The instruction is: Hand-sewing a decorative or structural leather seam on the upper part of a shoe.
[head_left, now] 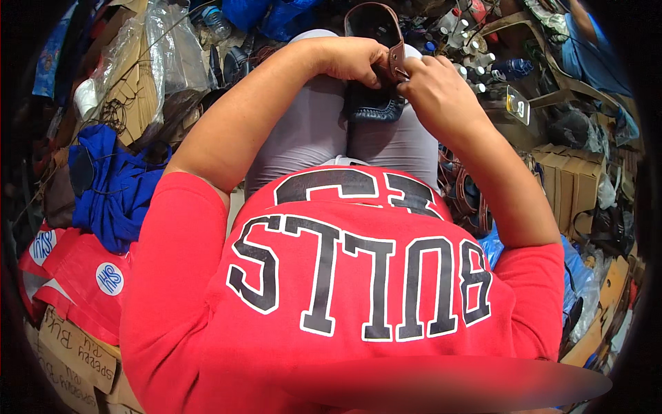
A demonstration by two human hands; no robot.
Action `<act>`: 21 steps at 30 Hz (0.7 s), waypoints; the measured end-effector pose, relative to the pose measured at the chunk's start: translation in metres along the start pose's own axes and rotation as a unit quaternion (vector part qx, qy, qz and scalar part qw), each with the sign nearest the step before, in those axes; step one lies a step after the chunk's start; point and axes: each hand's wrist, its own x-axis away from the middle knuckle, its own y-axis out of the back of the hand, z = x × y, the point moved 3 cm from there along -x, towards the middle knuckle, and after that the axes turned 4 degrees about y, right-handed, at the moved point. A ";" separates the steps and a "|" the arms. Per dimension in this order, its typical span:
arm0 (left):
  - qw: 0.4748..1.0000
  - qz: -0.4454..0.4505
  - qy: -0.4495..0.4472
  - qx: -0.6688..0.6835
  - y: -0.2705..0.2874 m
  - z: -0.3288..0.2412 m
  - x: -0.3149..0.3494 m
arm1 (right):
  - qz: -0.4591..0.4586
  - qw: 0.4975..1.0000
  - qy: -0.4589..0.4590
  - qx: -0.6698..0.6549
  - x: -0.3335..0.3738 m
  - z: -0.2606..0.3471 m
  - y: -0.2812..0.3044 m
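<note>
The person sat with a dark blue shoe [373,105] resting on the lap, on the grey trousers [310,131], its long axis running from near to far; a second dark shoe with a brown rim [376,24] stood just beyond it, its opening facing the camera, and a brown strap [398,58] ran down from that rim between the two hands. The left hand [352,62] lay curled over the left side of the shoes, its fingers [371,74] bent down and pressed against the dark leather beside the strap; the right hand [434,93] came in from the right, its fingers [414,67] pinched together on the strap's lower end. Both hands met at the strap, neither clearly nearer; the shoe lay just below and near of the fingertips. Cardboard boxes [565,179] stood to the right; a blue cloth [110,186] lay heaped on the left.
</note>
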 end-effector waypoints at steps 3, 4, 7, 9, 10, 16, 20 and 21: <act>0.994 -0.050 0.046 -0.088 0.004 -0.001 -0.006 | 0.007 0.999 0.018 -0.038 -0.004 -0.005 -0.006; 0.994 -0.052 0.045 -0.086 0.006 -0.004 -0.007 | 0.009 0.999 0.021 -0.037 -0.006 -0.007 -0.012; 0.987 -0.093 0.075 -0.104 0.008 -0.011 -0.009 | -0.012 0.991 -0.040 -0.128 -0.001 -0.015 -0.031; 0.978 -0.167 0.042 -0.118 0.008 -0.008 -0.007 | -0.029 0.955 -0.107 -0.274 0.005 -0.029 -0.039; 0.961 -0.228 -0.020 -0.155 0.005 -0.005 -0.003 | -0.079 0.931 -0.082 -0.347 0.010 -0.036 -0.047; 0.888 -0.437 0.010 -0.144 -0.037 -0.023 0.078 | -0.091 0.661 -0.282 -0.690 0.068 -0.058 -0.057; 0.954 -0.265 0.124 -0.061 -0.044 -0.021 0.125 | -0.280 0.251 0.010 -0.927 0.116 -0.092 -0.022; 0.958 -0.245 0.132 -0.062 -0.039 -0.014 0.133 | -0.282 0.273 0.019 -0.919 0.133 -0.103 -0.021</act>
